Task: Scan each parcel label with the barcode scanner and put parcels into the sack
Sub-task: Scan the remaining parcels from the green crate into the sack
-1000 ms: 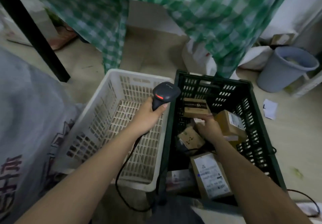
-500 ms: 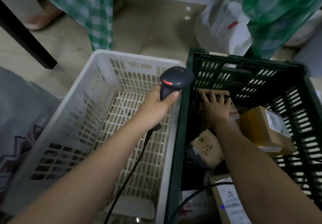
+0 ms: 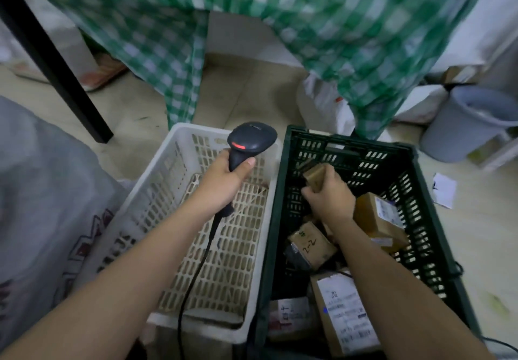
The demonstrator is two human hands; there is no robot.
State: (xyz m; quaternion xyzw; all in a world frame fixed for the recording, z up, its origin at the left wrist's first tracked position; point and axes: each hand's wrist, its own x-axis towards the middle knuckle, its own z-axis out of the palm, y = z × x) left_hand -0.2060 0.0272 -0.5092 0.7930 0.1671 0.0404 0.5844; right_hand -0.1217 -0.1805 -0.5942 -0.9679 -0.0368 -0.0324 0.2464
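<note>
Right now the left hand (image 3: 224,181) is gripping the handle of the barcode scanner (image 3: 251,142), fingers curled round it and thumb lying along the side, holding it above the white crate (image 3: 179,160). Its black cable (image 3: 196,270) is trailing down past the forearm over the crate's slatted floor. A red strip is glowing on the back of the scanner's head.

Meanwhile the right hand (image 3: 332,198) is reaching into the green crate (image 3: 429,191) and clasping a small brown parcel (image 3: 316,176), which is sticking up tilted out of the fist near the crate's far wall. Lower in that crate are lying a box marked "2-2" (image 3: 311,243), a labelled box (image 3: 378,219) by the right wall and a near box with a white label (image 3: 344,312).

A grey sack (image 3: 42,205) is sitting just left of the white crate. Beyond both crates a green checked cloth (image 3: 336,23) is hanging, and a grey bucket (image 3: 471,127) is standing at far right.
</note>
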